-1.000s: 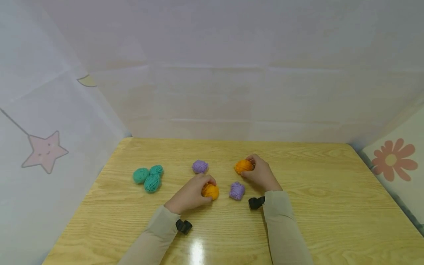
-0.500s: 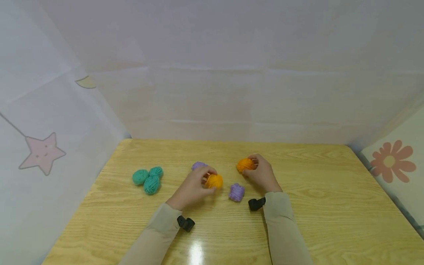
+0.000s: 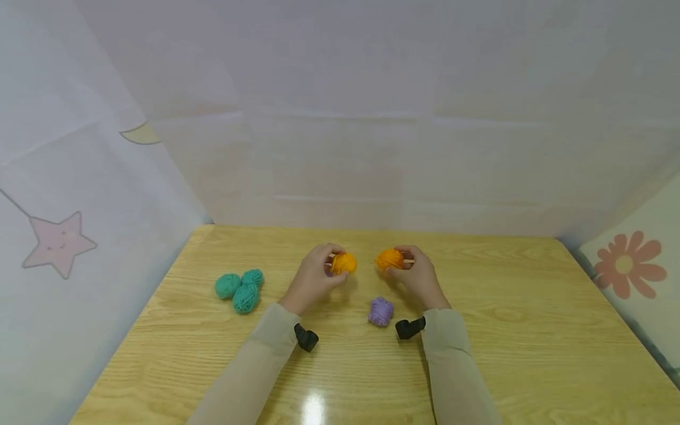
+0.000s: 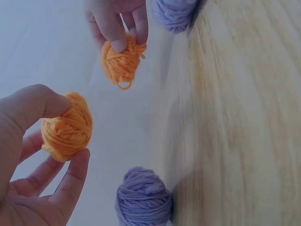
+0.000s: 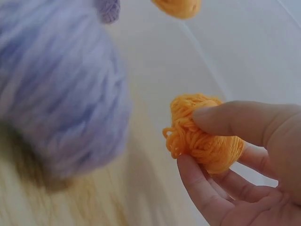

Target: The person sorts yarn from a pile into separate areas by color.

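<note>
My left hand (image 3: 312, 276) pinches an orange ball of yarn (image 4: 70, 129) between thumb and fingers, held up off the table. Opposite it, my right hand (image 3: 418, 276) grips a second orange ball of yarn (image 5: 202, 134), a loose loop showing at its end. A small gap separates the two orange balls. On the table between the forearms lies a purple ball of yarn (image 3: 381, 311), large and near in the right wrist view. Another purple ball (image 4: 143, 197) sits on the table by my left hand, which mostly hides it in the head view.
Three green balls of yarn (image 3: 245, 298) lie grouped at the left of the wooden table (image 3: 531, 330). A pale cloth backdrop (image 3: 340, 165) rises behind the table's far edge. Each wrist carries a small black camera (image 3: 306, 337).
My left hand has lifted its orange ball off the table and moved it away from me, level with the other one, now covering the far purple ball. My right hand has barely shifted.
</note>
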The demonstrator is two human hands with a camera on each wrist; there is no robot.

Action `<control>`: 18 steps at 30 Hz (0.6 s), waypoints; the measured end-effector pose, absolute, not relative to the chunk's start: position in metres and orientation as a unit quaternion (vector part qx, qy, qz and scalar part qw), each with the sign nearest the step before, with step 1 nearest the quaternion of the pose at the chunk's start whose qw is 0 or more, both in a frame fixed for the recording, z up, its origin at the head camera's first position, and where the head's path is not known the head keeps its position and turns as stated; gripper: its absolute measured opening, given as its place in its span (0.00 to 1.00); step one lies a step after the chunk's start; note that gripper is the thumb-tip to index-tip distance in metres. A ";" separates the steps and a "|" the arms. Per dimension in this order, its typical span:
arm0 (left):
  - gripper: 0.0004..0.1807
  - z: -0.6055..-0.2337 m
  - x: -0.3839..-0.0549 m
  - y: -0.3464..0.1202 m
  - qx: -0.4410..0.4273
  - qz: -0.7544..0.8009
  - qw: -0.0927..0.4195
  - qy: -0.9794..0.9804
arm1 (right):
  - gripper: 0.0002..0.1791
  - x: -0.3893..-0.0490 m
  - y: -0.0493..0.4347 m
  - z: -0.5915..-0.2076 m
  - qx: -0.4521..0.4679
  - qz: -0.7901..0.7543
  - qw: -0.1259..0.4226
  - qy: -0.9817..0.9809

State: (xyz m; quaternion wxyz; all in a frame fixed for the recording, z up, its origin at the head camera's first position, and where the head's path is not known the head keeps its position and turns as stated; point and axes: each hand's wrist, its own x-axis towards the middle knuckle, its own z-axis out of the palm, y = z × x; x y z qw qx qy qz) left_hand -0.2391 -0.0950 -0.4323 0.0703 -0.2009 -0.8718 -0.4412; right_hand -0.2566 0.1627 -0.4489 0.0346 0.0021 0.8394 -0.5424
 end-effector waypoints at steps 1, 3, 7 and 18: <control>0.21 -0.431 -0.241 -0.094 -0.199 -0.441 0.071 -0.872 | 0.32 -0.257 0.162 -0.448 0.000 -0.546 0.036 0.837; 0.21 -0.429 -0.245 -0.093 -0.192 -0.437 0.070 -0.876 | 0.32 -0.260 0.160 -0.446 -0.004 -0.553 0.037 0.832; 0.22 -0.426 -0.255 -0.089 -0.177 -0.424 0.066 -0.886 | 0.33 -0.268 0.158 -0.444 -0.013 -0.554 0.041 0.831; 0.23 -0.437 -0.283 -0.084 -0.150 -0.373 0.050 -0.914 | 0.32 -0.294 0.143 -0.449 0.004 -0.594 0.085 0.800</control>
